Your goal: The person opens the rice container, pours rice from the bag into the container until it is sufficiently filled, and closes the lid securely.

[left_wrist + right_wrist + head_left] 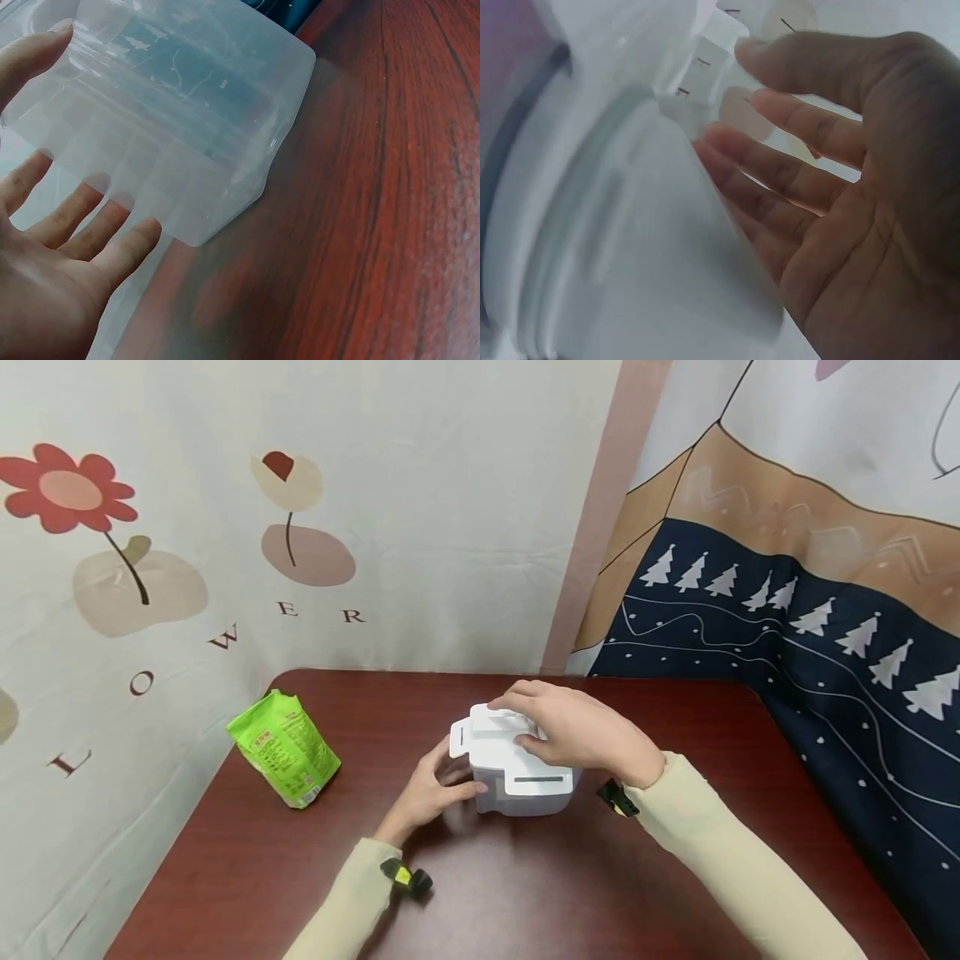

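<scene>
A translucent plastic container (187,97) with a white lid (498,746) stands on the table near its middle. White latch flaps stick out at the lid's front and left sides. My left hand (432,789) holds the container's left side, thumb at the front and fingers spread along the wall. In the left wrist view its fingertips (142,229) show right at the container's edge. From the right, my right hand (573,727) reaches over the lid, fingers (780,172) loosely extended at the white plastic and thumb apart from them. The right wrist view is blurred.
A bright green printed bag (288,750) rests on the dark red wooden table (525,893) at the left. Behind stands a cloth backdrop (450,527) with flowers and letters, and a navy tree pattern (720,610) at the right.
</scene>
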`<state>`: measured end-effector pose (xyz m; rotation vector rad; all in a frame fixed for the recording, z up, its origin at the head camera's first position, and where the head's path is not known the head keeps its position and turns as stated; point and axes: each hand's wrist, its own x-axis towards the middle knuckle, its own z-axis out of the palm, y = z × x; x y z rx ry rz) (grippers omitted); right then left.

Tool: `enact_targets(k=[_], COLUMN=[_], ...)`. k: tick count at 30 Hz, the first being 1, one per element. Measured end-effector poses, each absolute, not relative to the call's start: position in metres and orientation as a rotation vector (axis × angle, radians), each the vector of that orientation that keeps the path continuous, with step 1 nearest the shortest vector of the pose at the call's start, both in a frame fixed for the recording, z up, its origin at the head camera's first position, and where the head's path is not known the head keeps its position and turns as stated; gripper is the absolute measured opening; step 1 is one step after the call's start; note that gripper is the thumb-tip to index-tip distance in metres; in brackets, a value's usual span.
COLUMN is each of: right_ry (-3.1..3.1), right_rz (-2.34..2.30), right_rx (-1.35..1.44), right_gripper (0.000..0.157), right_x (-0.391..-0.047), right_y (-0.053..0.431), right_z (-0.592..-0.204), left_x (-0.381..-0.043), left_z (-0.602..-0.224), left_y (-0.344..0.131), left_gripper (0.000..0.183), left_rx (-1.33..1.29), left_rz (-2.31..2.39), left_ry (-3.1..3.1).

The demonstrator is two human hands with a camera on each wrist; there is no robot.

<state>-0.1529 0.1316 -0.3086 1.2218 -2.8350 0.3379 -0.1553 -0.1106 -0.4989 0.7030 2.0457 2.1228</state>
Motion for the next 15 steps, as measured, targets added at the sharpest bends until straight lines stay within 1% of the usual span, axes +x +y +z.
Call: enact_targets(k=[6,15], right_ry=[-2.718,-2.643], right_rz=[0.24,0.249], right_rx=[1.266,1.284], right_gripper=[0.04,0.037], right_x=[-0.153,-0.152], right_y=[0.126,0.124], right_z=[-0.318,-0.324], left_x=[-0.156,-0.154], left_z=[-0.499,-0.498], left_y=[-0.11,-0.11], left_gripper=[0.084,0.086], left_rx=[0.68,0.673], left_rz=[2.115,2.126], left_ry=[2.053,2.031])
